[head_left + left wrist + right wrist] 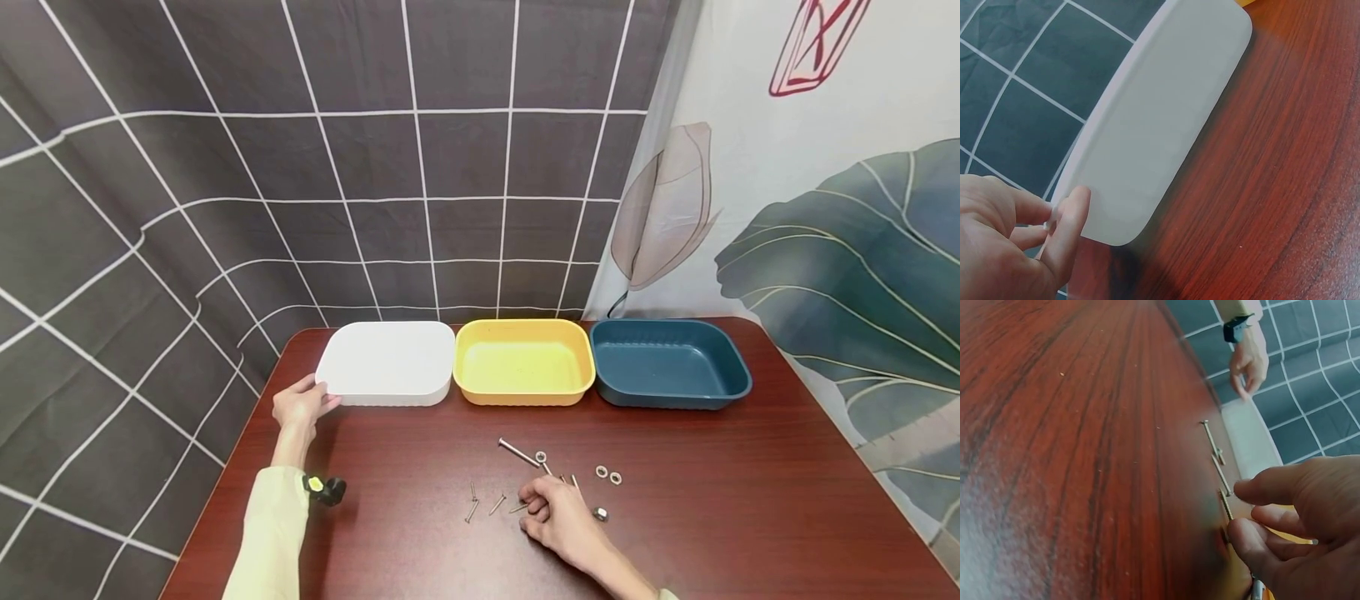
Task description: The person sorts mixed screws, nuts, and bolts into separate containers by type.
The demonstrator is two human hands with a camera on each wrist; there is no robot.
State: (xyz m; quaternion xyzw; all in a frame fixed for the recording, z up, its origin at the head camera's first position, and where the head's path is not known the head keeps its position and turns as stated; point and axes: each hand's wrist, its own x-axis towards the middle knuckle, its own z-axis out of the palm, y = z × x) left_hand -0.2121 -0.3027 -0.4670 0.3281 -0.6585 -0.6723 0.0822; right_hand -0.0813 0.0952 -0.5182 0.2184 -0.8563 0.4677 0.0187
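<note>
At the left of the table, my left hand (297,406) pinches the near left corner of a white plastic bin (1147,119) between thumb and fingers. The bin's inside is too bright to make out. My right hand (558,518) is low over the table among loose hardware. Its thumb and forefinger stand apart around a small screw (1226,504), which lies by the fingertips. More small screws (472,510) lie to the left of that hand. A long bolt (517,452) and a ring-shaped nut (541,457) are just beyond it. Some pieces are partly hidden behind the fingers.
A yellow bin (525,398) and a dark blue bin (671,402) stand in a row to the right of the white one, at the table's back edge. Two ring-shaped nuts (608,475) and a domed nut (600,514) lie right of my right hand. Curtains hang behind.
</note>
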